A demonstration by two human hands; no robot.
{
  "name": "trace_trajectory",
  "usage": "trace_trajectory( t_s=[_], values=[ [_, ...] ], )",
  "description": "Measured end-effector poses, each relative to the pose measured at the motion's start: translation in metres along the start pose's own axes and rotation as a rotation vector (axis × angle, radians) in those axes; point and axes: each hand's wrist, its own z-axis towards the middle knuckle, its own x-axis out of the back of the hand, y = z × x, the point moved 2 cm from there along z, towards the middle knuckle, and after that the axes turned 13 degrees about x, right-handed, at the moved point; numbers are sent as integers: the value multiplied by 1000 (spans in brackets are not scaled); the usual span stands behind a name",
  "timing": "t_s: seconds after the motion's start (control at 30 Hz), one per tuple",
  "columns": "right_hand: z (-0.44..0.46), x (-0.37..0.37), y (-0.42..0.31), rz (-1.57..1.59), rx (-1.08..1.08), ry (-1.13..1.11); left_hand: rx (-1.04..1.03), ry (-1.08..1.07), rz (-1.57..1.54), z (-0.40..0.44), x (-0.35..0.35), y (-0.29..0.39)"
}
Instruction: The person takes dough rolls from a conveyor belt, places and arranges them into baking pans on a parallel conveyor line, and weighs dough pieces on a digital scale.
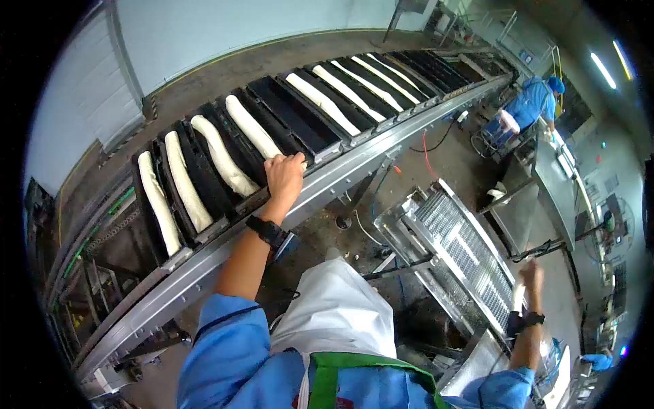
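Observation:
Long pale dough strips [221, 158] lie in black baking pans set side by side along a conveyor. My left hand [285, 178] is closed at the near end of one dough strip [248, 126]; its fingers curl over that end and the pan's edge, hiding them. To its right sits a black pan [293, 112] with no dough in it. Out at the right, past a metal mesh belt, my right hand [531, 276] is raised and closed. A pale piece of dough [519, 297] shows below its fingers, partly hidden by the hand.
The conveyor's steel rail [381, 151] runs diagonally before me. A mesh belt unit [453, 235] stands between my arms. Farther right are a steel table [545, 184] and a co-worker in blue [528, 105]. A red hose [428, 153] hangs near the rail.

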Motion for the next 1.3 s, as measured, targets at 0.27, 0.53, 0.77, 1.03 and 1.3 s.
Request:
trace_trajectory(
  t_s=[0.27, 0.53, 0.77, 1.03, 1.3],
  values=[
    [134, 188, -162, 960, -23, 309, 5, 20, -7, 3, -3, 1],
    [217, 47, -374, 1876, 197, 24, -5, 19, -4, 0, -4, 0],
    [153, -72, -474, 1633, 125, -1032, 69, -111, 37, 1, -4, 3],
    [154, -104, -290, 1370, 65, -1010, 59, 11, 44, 30, -22, 26],
    [136, -98, -91, 1356, -316, -692, -136, -424, 161, 91, -75, 35]
  ],
)
